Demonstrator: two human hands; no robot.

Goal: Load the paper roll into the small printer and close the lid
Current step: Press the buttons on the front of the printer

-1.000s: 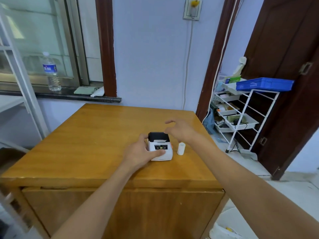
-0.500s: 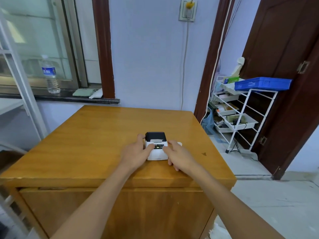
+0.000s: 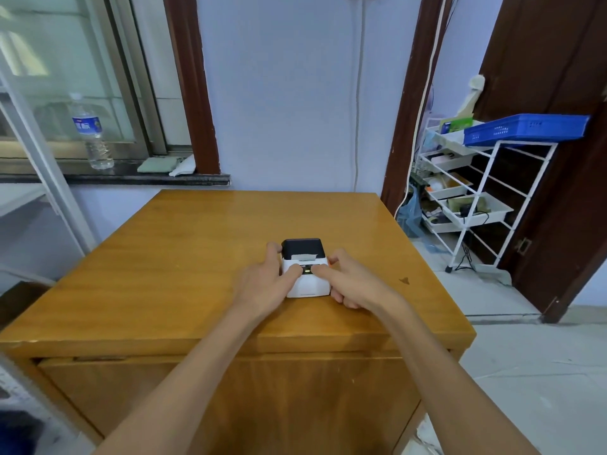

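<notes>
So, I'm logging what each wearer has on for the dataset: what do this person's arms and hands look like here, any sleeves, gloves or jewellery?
Both arms are bare for all of their visible length: no sleeve shows anywhere in the head view. The left hand and right hand are bare too: no gloves, and no ring, watch, wristband, bandage or marking can be made out. The fingernails look short, as far as the view shows.

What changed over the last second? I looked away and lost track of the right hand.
The right hand came down from hovering above the printer and now clasps its right side, hiding the paper roll that stood beside it. The left hand kept its hold on the left side. The printer stayed in place on the table, lid down.
</notes>
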